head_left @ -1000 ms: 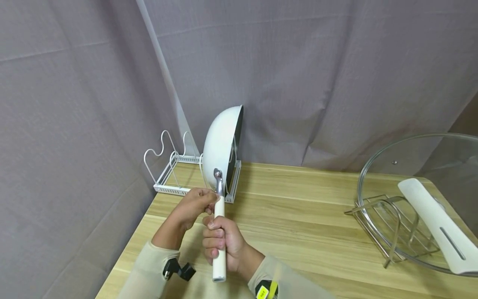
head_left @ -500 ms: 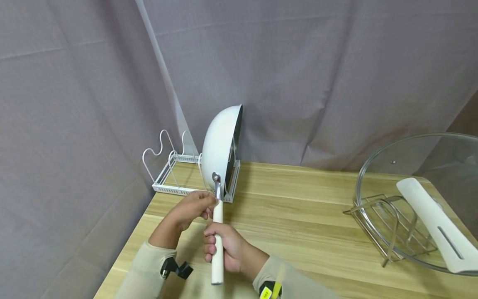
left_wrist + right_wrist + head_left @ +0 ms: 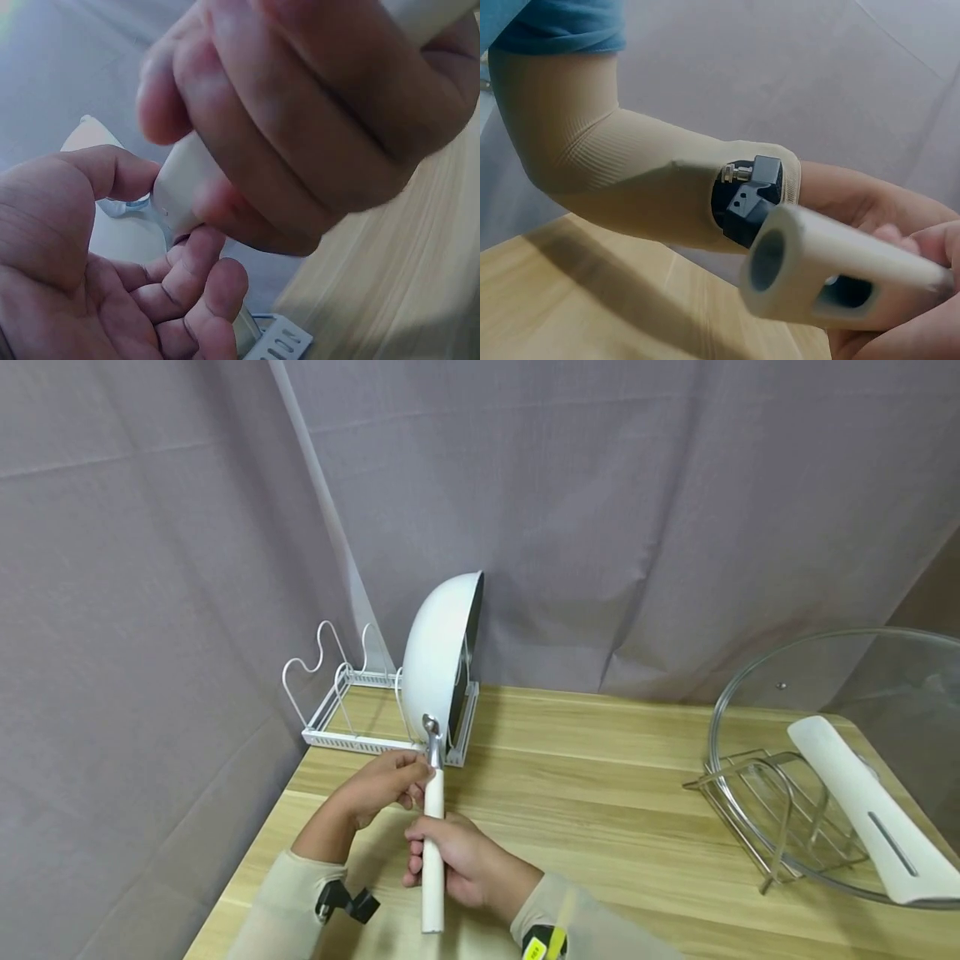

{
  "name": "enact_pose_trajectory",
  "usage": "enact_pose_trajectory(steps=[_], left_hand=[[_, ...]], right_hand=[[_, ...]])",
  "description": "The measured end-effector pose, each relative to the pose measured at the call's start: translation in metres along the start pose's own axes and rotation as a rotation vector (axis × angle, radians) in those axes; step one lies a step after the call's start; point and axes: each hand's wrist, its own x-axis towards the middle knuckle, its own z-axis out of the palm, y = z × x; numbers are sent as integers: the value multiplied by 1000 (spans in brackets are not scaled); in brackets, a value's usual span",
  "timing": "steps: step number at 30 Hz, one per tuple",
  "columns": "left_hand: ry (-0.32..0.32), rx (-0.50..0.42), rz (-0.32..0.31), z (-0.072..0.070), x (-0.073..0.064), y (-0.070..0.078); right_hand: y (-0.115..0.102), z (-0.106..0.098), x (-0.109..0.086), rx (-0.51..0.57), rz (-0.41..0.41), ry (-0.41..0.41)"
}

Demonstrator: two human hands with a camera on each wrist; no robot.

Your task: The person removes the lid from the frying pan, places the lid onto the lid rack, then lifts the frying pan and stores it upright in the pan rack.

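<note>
A white wok with a dark inside stands on its edge in the right end of a white wire pan rack. Its pale handle points toward me, joined to the bowl by a short metal neck. My left hand pinches the handle's upper end just below that neck; the left wrist view shows the thumb against it. Lower down, my right hand grips the handle with curled fingers. In the right wrist view the handle's hollow end sticks out past the right hand.
To the right, a large glass lid with a white grip leans upright in a metal wire stand. Wooden tabletop lies between the two racks. Grey curtains hang close behind the wok and along the left.
The wok has turned slightly in the rack, its neck and handle coming lower and toward me. Both hands have moved down along with it, still holding the handle.
</note>
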Motion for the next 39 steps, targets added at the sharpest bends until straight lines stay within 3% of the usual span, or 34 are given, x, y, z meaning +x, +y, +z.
enact_pose_trajectory(steps=[11, 21, 39], left_hand=[[-7, 48, 2, -3, -6, 1], [-5, 95, 14, -4, -9, -1], [26, 116, -1, -4, -17, -3]], right_hand=[[-4, -4, -9, -35, -69, -2], [-11, -14, -18, -194, -103, 47], [-8, -24, -26, -201, -111, 93]])
